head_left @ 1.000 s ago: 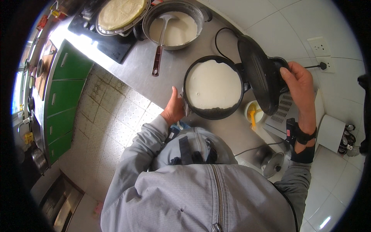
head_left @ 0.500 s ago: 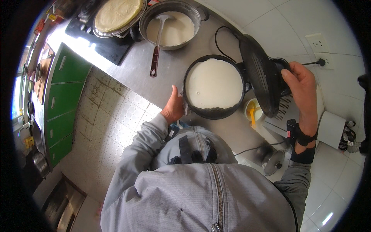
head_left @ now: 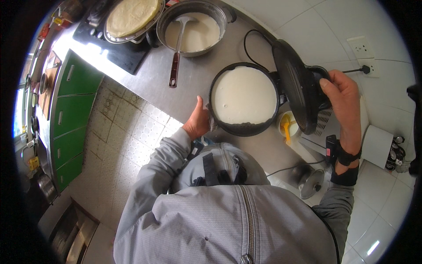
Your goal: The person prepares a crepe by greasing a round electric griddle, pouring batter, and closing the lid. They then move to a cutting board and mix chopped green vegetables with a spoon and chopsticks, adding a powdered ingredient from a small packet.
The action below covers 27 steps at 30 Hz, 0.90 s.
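Observation:
An electric griddle pan with a black rim lies on the counter, its round plate covered by smooth white batter with one small bubble. Its black hinged lid is raised on the right side. My right hand grips the lid's handle, thumb on top. At the pan's left edge is my left hand, thumb pointing up and fingers mostly hidden, closed on a bunched greyish cloth against the rim.
A large pot of batter with a spatula laid across it stands at the back. Left of it is a stack of pale flatbreads. Right of the pan are a bowl with a yellow brush, a glass lid and a power cord.

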Motion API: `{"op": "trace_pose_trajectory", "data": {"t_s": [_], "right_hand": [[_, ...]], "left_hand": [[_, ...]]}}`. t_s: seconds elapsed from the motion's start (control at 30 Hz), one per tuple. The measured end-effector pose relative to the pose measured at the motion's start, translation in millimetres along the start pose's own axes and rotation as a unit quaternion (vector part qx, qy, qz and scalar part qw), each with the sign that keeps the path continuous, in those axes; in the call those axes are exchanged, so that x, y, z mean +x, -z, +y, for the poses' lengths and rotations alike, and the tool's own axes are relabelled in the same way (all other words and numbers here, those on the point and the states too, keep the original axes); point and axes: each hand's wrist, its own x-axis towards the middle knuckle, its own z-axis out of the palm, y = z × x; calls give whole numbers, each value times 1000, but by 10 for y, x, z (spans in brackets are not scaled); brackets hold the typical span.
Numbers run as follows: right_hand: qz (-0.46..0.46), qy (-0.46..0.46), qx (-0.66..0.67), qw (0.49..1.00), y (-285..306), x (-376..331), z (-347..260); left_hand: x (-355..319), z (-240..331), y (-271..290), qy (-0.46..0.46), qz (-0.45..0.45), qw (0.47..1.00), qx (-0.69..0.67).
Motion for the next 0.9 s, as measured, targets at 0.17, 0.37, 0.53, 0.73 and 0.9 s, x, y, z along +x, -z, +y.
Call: {"op": "trace_pose_trajectory", "data": {"t_s": [0.17,0.37,0.53,0.73,0.9], "right_hand": [[1,-3,3,1000,7,-20,-16],[6,-5,0,1000,15,-78,-20],[4,-4,38,999,19,-110,-21],[16,10,-37,999,22,-116,-77],[23,3,-7,1000,-27,-128,-106]], "left_hand": [[-43,3,-143,5,-19,1000,1],[123,-58,63,-9,-40,999,13],[125,-37,191,-188,-88,893,400],[-62,46,-215,2,-41,999,23],[-124,79,-327,9,-48,999,-5]]}}
